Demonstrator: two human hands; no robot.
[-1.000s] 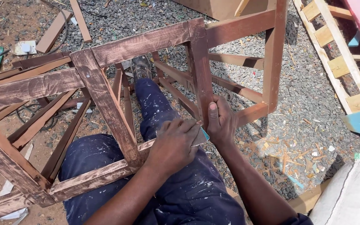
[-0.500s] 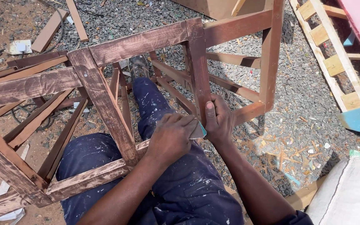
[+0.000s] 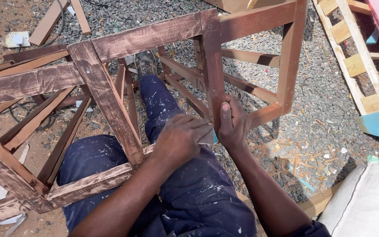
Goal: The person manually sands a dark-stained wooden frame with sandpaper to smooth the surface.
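1. over the last second my left hand slides a little along the lower rail of the stained wooden frame, toward the upright post; its grip is closed over a small sanding pad, of which only a grey edge and a teal corner show.
2. my right hand stays where it was, its grip clamped around the foot of that post, thumb pointing up the wood.
3. i judge the rubbing has reached the joint where the rail meets the post, so this stretch of the frame looks nearly worked through.
4. the frame lies tipped over my legs in paint-flecked blue trousers, not on any surface.
5. below is a gravel ground strewn with wood chips; an unfinished pale wooden ladder-like frame lies to the right, a white sack at lower right, offcut boards at upper left.
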